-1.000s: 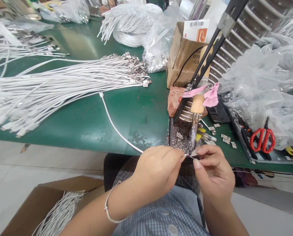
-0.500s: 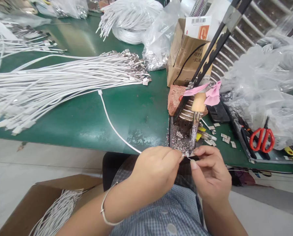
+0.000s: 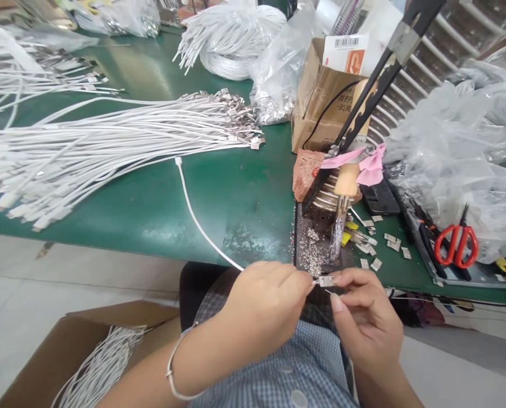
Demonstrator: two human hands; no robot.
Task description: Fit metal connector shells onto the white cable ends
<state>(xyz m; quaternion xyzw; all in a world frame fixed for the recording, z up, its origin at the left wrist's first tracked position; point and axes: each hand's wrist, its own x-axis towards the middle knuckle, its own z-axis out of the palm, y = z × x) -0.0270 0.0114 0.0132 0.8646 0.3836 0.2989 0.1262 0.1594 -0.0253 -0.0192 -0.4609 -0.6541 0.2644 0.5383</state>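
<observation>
Looks well under way, judging by the large bundle of white cables (image 3: 129,130) with metal plugs, lying well left of the fingers. Clasps a single cable (image 3: 200,228) in the left hand (image 3: 272,294), with a metal connector (image 3: 326,281) at its end, between both hands' fingertips; cannot tell whether fully joined. Seems to pinch a thin wire (image 3: 328,292) in the right hand (image 3: 369,311). Calls for minding the soldering iron (image 3: 340,218) just beyond the fingertips. Leaves loose connectors (image 3: 392,243) right of the fingers, apparently unused, with red-handled scissors (image 3: 455,245) farther right.
</observation>
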